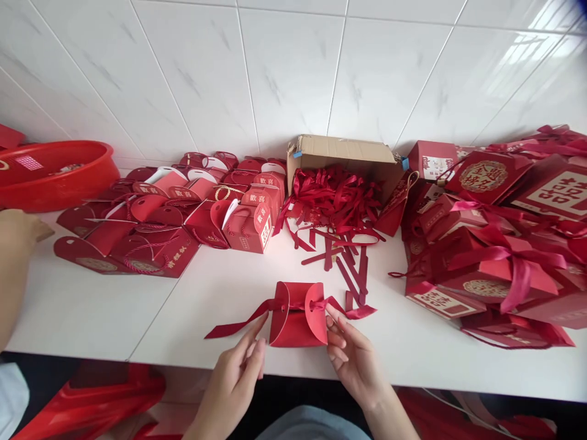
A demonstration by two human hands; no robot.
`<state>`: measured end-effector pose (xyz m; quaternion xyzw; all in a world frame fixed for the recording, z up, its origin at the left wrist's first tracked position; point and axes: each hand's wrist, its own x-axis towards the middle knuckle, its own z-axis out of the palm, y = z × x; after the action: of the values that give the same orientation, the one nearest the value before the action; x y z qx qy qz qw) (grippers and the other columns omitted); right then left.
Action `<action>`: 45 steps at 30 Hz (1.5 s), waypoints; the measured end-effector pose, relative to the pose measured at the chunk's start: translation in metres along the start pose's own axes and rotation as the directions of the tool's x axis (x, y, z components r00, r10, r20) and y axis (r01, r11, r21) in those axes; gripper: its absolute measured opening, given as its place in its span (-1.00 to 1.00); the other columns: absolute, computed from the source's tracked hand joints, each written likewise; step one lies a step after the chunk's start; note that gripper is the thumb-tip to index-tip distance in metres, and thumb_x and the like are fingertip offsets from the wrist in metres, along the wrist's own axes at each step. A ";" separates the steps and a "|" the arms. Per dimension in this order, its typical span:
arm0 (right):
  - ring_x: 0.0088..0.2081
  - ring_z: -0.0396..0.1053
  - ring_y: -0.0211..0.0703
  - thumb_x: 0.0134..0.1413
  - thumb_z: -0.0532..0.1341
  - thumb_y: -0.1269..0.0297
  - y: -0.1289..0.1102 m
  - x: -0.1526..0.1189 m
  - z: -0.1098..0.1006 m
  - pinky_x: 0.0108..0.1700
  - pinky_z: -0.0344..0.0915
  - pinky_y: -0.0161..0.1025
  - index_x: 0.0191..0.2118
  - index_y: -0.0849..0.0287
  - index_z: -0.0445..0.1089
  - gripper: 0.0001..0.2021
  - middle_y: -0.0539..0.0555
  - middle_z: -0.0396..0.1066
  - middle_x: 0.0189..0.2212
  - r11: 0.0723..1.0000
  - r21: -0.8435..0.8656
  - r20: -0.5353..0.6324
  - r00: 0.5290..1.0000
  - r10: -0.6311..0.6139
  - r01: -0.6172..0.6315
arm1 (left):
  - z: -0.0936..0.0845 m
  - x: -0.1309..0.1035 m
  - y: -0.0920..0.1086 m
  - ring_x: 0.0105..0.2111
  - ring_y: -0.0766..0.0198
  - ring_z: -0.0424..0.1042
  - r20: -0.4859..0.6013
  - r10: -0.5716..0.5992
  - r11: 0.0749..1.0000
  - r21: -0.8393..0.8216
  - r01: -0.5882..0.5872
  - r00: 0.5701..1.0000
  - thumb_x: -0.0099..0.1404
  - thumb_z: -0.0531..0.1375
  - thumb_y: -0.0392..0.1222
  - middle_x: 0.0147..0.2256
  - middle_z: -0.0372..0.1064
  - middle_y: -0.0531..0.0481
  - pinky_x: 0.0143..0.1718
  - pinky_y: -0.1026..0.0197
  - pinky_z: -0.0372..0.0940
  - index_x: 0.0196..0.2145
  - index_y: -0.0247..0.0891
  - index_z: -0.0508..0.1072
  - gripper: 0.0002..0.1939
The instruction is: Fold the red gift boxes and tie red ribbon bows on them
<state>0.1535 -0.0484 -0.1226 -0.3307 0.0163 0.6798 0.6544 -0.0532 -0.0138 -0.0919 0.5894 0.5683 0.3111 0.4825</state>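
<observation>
A small red box (298, 327) stands near the front edge of the white table, its two rounded flaps curving up at left and right. A dark red ribbon (238, 327) passes through holes in the flaps, and its loose ends spread out to both sides. My left hand (238, 373) is at the box's left side, fingers bent and fingertips by the flap and ribbon. On the right side, my right hand (353, 354) has its thumb and fingers at the flap's edge, close to the ribbon. Whether either hand grips the box or ribbon is unclear.
A cardboard carton (343, 148) spills ribbons (339, 195) behind the box. Rows of red boxes (250, 226) fill the back left, beside a red basin (55, 174). Ribboned boxes (486, 287) are piled at right. Another person's arm (16, 263) reaches in at far left.
</observation>
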 end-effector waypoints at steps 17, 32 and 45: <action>-0.48 0.24 -0.45 -0.07 0.44 0.36 -0.018 0.009 0.014 -0.49 0.29 -0.48 -0.11 0.09 0.48 -0.66 -0.03 0.39 -0.29 0.995 -0.009 0.078 0.992 -0.097 0.098 | -0.012 0.039 0.009 -0.69 0.36 0.11 0.226 -0.214 0.941 -0.215 0.263 0.950 0.23 0.04 0.37 -0.69 0.30 0.06 -0.59 0.28 0.01 -0.28 -0.29 0.55 -0.37; -0.47 0.28 -0.44 -0.02 0.37 0.48 -0.025 0.017 0.015 -0.47 0.33 -0.50 -0.24 0.20 0.46 -0.81 0.04 0.42 -0.28 0.971 0.229 0.145 0.989 0.038 -0.071 | -0.007 0.058 0.020 -0.27 0.21 0.41 -0.130 -0.039 0.553 -0.829 -0.087 0.991 0.02 0.40 -0.02 -0.30 0.36 0.01 -0.40 0.27 0.35 -0.32 -0.14 0.53 -0.73; -0.40 0.35 -0.37 -0.05 0.43 0.32 -0.027 0.010 0.016 -0.35 0.36 -0.39 -0.35 0.11 0.49 -0.87 -0.01 0.38 -0.27 0.949 -0.093 0.239 0.932 -0.272 0.300 | 0.007 0.037 0.022 -0.36 0.28 0.24 0.064 0.093 0.503 -0.864 0.008 0.994 0.20 0.28 -0.26 -0.44 0.08 0.09 -0.36 0.26 0.26 -0.43 -0.18 0.23 -0.77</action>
<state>0.1715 -0.0283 -0.1035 -0.2925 -0.1494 0.6096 0.7215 -0.0331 0.0231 -0.0804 0.2997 0.2979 0.5340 0.7324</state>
